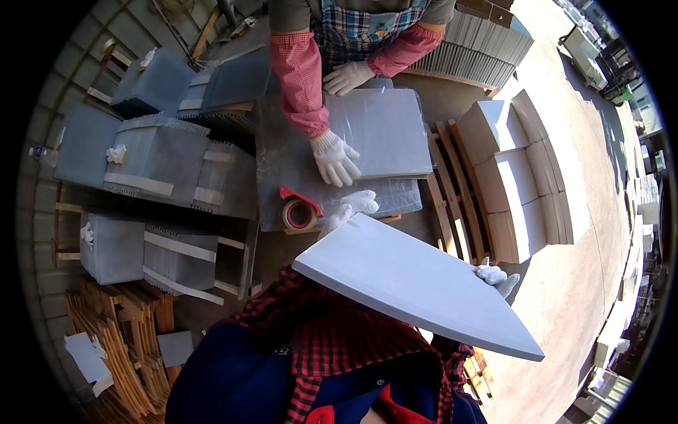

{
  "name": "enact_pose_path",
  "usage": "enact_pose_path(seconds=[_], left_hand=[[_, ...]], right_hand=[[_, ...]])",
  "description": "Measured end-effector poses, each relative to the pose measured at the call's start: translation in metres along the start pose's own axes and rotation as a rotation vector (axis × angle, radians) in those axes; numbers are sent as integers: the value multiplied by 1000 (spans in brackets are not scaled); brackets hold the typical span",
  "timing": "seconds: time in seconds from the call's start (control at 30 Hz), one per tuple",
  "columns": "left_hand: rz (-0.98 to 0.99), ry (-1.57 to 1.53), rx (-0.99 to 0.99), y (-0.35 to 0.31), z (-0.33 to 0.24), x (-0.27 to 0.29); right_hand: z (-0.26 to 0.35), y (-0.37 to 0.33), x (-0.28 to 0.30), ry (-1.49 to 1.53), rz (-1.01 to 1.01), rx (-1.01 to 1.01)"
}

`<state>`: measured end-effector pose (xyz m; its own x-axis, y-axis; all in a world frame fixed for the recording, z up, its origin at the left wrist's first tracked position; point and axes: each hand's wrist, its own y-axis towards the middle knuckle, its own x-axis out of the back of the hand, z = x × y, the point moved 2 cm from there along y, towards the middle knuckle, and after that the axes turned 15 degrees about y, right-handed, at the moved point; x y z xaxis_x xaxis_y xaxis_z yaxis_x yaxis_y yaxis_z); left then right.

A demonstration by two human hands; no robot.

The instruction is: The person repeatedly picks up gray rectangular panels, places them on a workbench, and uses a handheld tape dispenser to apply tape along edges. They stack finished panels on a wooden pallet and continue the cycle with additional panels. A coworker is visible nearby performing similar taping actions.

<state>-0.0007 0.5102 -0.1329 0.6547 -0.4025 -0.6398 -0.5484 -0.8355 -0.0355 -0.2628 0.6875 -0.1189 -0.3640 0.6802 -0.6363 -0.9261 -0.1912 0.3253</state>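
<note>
A large, flat light grey slab (424, 283) is held up tilted in front of my body. White-gloved, my left hand (347, 212) grips its far left edge, with the fingers pointing away from me. Also gloved in white, my right hand (496, 275) is closed around the far right edge, most of the palm hidden behind the slab. Beyond it, grey slabs (378, 134) lie stacked on a table-high pile wrapped in clear film (282, 169). A red tape dispenser (300, 210) with a roll of tape rests on the film, left of my left hand.
Across the stack, a co-worker's gloved hands (335, 159) rest on the slabs. Grey slabs (159, 152) stand bundled on racks at left. Wooden pallet slats (452, 191) and pale boxes (505, 180) stand to the right. Loose wood strips (123, 339) pile up at lower left.
</note>
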Motion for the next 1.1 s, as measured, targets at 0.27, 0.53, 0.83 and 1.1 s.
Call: enact_pose_path(seconds=[0.27, 0.53, 0.83, 1.1], left_hand=[[-360, -226, 573, 24, -28, -38], [-284, -293, 526, 81, -1, 10], [-472, -14, 420, 126, 17, 24], [-534, 656, 327, 177, -5, 64]], right_hand=[[-15, 74, -40, 205, 179, -375], [-54, 88, -48, -533, 712, -391], [-104, 161, -52, -363, 489, -1418], [-206, 162, -74, -560, 709, -1214]])
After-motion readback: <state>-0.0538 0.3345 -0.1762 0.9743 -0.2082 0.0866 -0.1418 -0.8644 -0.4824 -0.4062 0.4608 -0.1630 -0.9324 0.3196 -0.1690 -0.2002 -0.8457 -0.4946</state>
